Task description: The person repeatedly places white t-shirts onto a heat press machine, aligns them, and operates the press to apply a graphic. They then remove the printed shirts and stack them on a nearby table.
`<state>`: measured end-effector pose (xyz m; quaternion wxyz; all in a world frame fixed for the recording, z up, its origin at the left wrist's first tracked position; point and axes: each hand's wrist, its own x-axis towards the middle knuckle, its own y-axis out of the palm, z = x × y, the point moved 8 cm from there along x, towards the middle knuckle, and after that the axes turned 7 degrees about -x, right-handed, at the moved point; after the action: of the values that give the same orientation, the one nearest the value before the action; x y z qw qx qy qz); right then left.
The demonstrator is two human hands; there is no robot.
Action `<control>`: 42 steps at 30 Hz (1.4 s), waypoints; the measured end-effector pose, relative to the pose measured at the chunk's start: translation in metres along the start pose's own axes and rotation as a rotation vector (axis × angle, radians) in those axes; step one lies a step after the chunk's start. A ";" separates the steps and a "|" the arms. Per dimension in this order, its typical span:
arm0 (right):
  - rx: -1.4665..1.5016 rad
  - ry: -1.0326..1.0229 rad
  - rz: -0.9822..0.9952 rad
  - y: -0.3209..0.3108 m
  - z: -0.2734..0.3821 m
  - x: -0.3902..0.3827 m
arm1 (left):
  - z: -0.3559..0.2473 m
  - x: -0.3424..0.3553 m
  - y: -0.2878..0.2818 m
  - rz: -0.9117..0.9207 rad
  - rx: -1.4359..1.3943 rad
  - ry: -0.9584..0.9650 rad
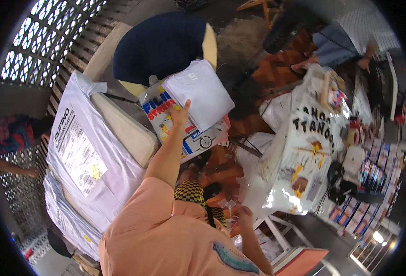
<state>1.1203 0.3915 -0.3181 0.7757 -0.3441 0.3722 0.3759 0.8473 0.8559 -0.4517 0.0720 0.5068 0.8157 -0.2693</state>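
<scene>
My left hand (181, 113) lies over the left edge of a folded white T-shirt (205, 94), fingers spread, nothing gripped. Beneath the shirt is a stack of printed items in clear plastic (156, 108), one with bold blue and red lettering. Another packet in the stack, with a bicycle picture (204, 141), sticks out on the near side. Lower and to the right, my right hand (243, 216) is curled beside my leg, slightly blurred. Its fingers close on thin clear plastic (229, 204), whose full shape I cannot make out.
A navy-covered rounded seat (161, 43) stands beyond the stack. Printed white shirts (85, 152) drape over boards at left. At right, a plastic-wrapped printed shirt (299, 170) lies near small racked goods (366, 198). A white frame (281, 234) stands near my right arm. Another person (340, 41) sits at far right.
</scene>
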 end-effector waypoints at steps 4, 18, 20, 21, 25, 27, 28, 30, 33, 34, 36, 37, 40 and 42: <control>-0.745 -0.602 0.099 0.147 0.184 0.090 | 0.005 0.013 0.011 0.022 -0.074 0.016; -0.507 -0.224 0.508 0.306 0.350 0.339 | -0.002 0.004 0.035 0.141 -0.424 -0.076; -0.480 -0.225 0.491 0.305 0.350 0.344 | 0.000 0.004 0.037 0.101 -0.482 -0.070; -0.463 -0.244 0.479 0.306 0.352 0.340 | 0.001 0.007 0.036 0.144 -0.544 -0.071; -0.367 -0.221 0.441 0.289 0.334 0.324 | -0.008 0.007 0.015 0.103 -0.548 -0.033; -0.505 -0.360 0.258 0.286 0.341 0.268 | -0.002 -0.003 -0.013 0.195 -0.633 -0.132; -0.550 -0.392 0.224 0.293 0.343 0.226 | -0.003 -0.012 -0.036 0.146 -0.690 -0.115; -0.674 -0.500 0.151 0.293 0.318 0.199 | 0.033 -0.016 -0.071 0.079 -0.686 -0.137; -0.749 -0.441 0.361 0.316 0.277 0.205 | 0.071 0.004 -0.098 0.141 -0.437 -0.099; -0.857 -0.544 0.275 0.315 0.272 0.218 | 0.073 0.003 -0.095 0.101 -0.413 0.011; -0.874 -0.630 0.252 0.318 0.272 0.228 | 0.065 0.006 -0.090 0.107 -0.441 0.068; -0.785 -0.617 0.307 0.320 0.274 0.238 | 0.066 0.007 -0.081 0.160 -0.496 0.011; -0.742 -0.594 0.386 0.325 0.279 0.227 | 0.087 0.005 -0.076 0.224 -0.634 -0.171; -0.740 -0.571 0.374 0.324 0.280 0.227 | 0.100 0.010 -0.070 0.265 -0.684 -0.210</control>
<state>1.0372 0.8495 -0.4540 0.5919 -0.4067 0.0422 0.6946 0.7668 0.7885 -0.5140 0.3546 0.5243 0.7740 -0.0202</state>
